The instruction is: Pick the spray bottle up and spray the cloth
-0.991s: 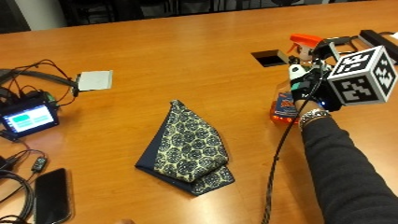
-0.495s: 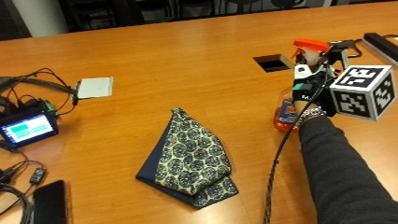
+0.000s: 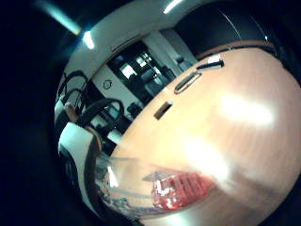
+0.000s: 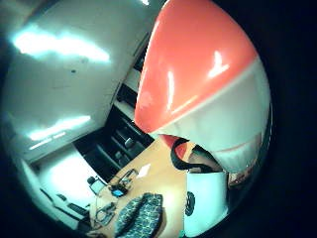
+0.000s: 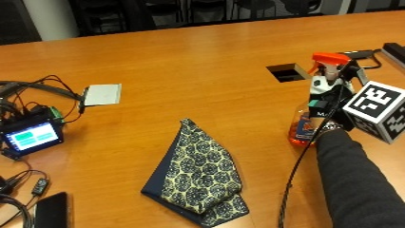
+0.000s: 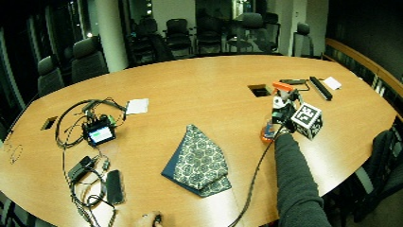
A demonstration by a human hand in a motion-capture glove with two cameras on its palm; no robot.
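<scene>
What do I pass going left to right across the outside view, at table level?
Small screen device → white card → folded patterned cloth → table cutout → spray bottle, gripped by the gloved right hand.

Outside view: looking down across the bench [image 5: 190, 71] from the person's side, close in.
Wide outside view: standing higher and farther back, taking in the whole bench.
Palm views: pressing close against the spray bottle [image 4: 208, 89].
Shared: folded cloth [image 5: 199, 173].
</scene>
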